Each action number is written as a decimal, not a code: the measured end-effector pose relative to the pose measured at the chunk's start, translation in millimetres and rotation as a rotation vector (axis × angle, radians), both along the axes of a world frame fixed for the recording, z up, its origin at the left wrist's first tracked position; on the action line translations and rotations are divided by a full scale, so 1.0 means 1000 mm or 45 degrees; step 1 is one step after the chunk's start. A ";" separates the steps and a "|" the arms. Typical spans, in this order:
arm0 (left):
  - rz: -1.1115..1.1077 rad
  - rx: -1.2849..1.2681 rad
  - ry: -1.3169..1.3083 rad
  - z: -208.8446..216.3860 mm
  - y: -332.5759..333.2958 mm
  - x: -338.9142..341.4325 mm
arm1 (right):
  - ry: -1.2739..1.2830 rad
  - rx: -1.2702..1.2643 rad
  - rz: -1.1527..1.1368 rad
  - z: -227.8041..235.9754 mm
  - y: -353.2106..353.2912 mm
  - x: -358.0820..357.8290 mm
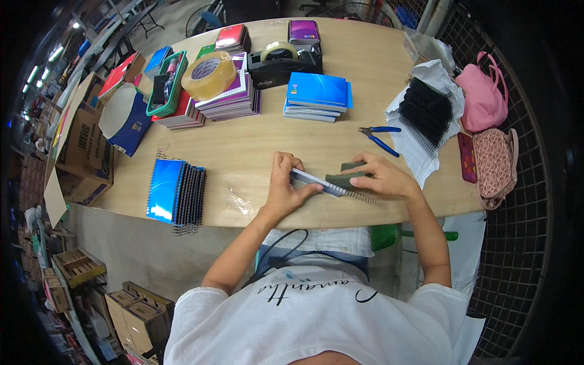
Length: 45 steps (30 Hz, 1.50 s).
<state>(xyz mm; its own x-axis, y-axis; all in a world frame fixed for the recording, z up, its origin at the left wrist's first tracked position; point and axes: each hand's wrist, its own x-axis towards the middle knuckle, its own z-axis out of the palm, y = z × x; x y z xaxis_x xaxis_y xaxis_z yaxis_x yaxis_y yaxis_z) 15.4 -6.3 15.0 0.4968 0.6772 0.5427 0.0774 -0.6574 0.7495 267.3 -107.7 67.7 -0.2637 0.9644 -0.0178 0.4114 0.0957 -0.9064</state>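
Note:
My left hand (283, 190) grips a small notebook (309, 177) on edge near the front of the table, thumb on one side and fingers on the other. A dark wire spiral (365, 198) runs along its edge and sticks out past the right end. My right hand (389, 176) is closed around a dark green block (344, 180), held against or just over the spiral. Left of my hands stands a stack of blue spiral-bound notebooks (167, 188). Ahead lies a pile of blue-covered booklets (316, 91) without visible spirals. Blue-handled cutters (383, 140) rest beyond my right hand.
Black spirals (426, 109) lie on white paper at right, near a pink bag (483, 94) and a patterned pouch (496, 167). A tape dispenser (286, 64), a large tape roll (210, 76), a green basket (167, 85) and notebook piles stand at the back. A cardboard box (85, 143) adjoins the table's left edge.

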 end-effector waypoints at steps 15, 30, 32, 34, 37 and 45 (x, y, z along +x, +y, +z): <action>-0.093 -0.128 -0.020 -0.008 -0.007 0.014 | 0.049 0.056 -0.186 -0.017 0.004 -0.005; -0.522 -0.962 -0.465 -0.023 0.021 -0.010 | -0.340 0.107 -0.146 -0.006 0.017 -0.035; -0.570 -1.079 -0.497 -0.025 0.023 -0.012 | 0.158 -0.020 -0.226 -0.007 0.020 -0.032; -0.565 -1.089 -0.505 -0.024 0.021 -0.009 | 0.707 -0.237 -0.182 -0.014 0.020 -0.025; -0.575 -1.138 -0.520 -0.020 0.019 -0.007 | -0.320 0.160 -0.247 -0.011 0.025 -0.037; -0.503 -1.123 -0.519 -0.016 0.020 -0.008 | -0.144 0.143 -0.266 -0.013 0.038 -0.036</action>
<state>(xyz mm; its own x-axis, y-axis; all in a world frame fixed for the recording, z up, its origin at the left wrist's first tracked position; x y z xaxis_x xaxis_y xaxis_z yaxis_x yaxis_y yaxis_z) 7.0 13.7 -1.4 0.6592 0.7437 0.1115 -0.3900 0.2113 0.8962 231.5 -70.0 54.3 -0.0609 0.9954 0.0744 0.5308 0.0955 -0.8421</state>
